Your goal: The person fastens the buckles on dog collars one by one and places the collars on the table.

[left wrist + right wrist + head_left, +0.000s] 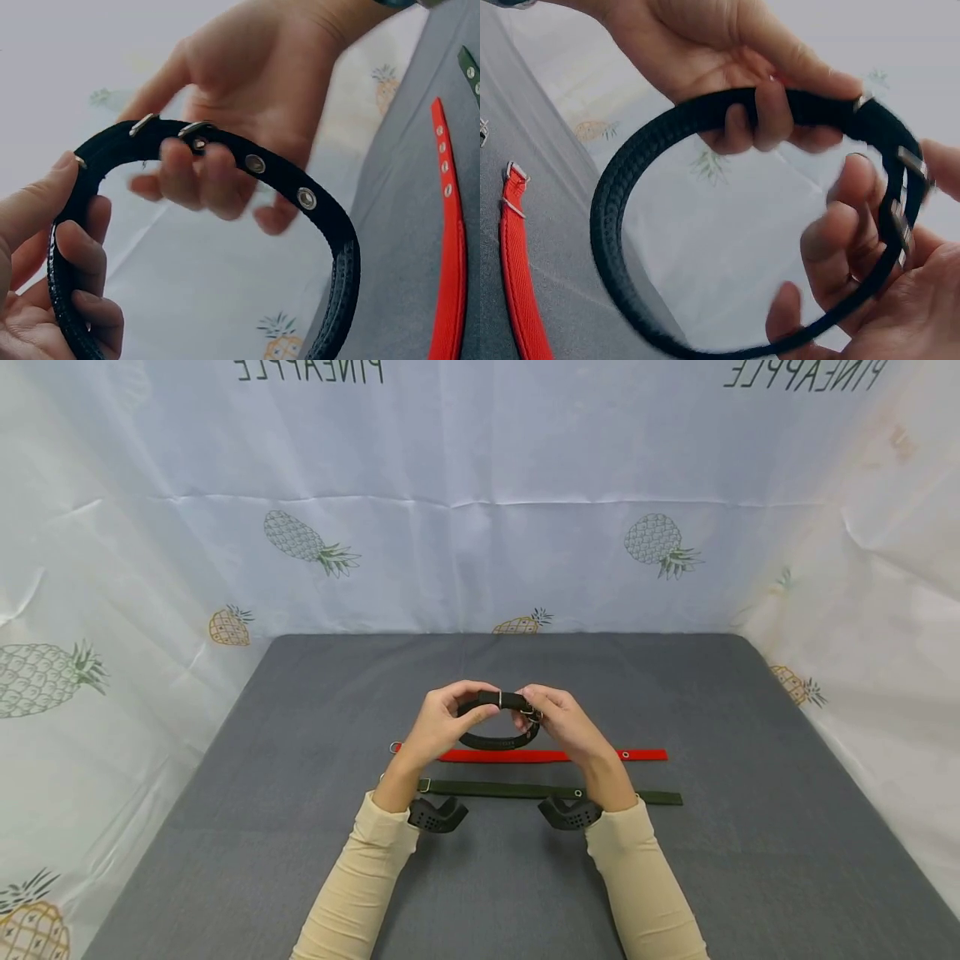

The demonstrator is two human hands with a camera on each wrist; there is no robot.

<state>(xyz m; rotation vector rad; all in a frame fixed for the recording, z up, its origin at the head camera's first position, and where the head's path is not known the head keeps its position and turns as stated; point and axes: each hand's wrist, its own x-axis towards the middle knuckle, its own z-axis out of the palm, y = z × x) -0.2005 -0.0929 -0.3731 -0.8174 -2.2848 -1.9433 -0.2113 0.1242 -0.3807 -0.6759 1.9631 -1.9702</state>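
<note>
A black collar is bent into a loop above the table, between both hands. My left hand grips its left side, fingers curled round the strap and thumb near a metal keeper. At the buckle end, my right hand pinches the strap close to the metal fittings. Several metal eyelets show along the collar in the left wrist view, with the strap's end passed through the hardware. The right wrist view shows the padded inner side of the collar.
A red collar lies flat on the grey table below the hands. Nearer the person lies a dark green collar, partly hidden by the wrists. A white cloth printed with pineapples hangs behind and at the sides.
</note>
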